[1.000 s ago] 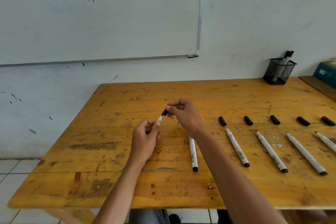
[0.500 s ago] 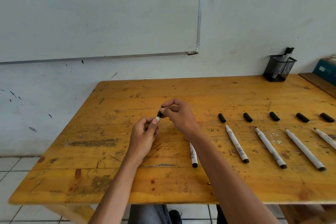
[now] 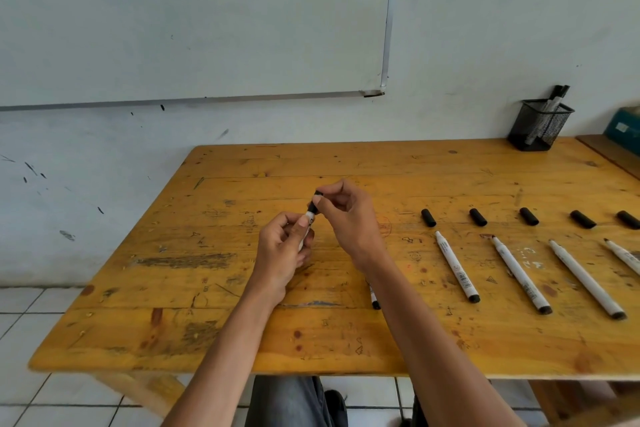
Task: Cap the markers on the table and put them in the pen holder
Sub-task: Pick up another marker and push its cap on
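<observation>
Above the middle of the wooden table (image 3: 242,340) my left hand (image 3: 282,253) grips a white marker (image 3: 306,224) upright. My right hand (image 3: 346,215) pinches a black cap (image 3: 314,203) seated on the marker's tip. Several uncapped white markers lie in a row to the right, the nearest marker (image 3: 457,267) beside my right forearm. Black caps lie above them, such as one cap (image 3: 428,218). Another marker (image 3: 374,298) shows only partly behind my right forearm. The black mesh pen holder (image 3: 540,126) stands at the far right corner with markers in it.
A whiteboard (image 3: 207,28) with handwriting hangs on the wall behind the table. A teal box (image 3: 623,126) sits on a second surface at the far right. White floor tiles show left of and below the table.
The cap has gone from just off the marker's tip to seated on it, my hands closing together. The view has tilted slightly downward.
</observation>
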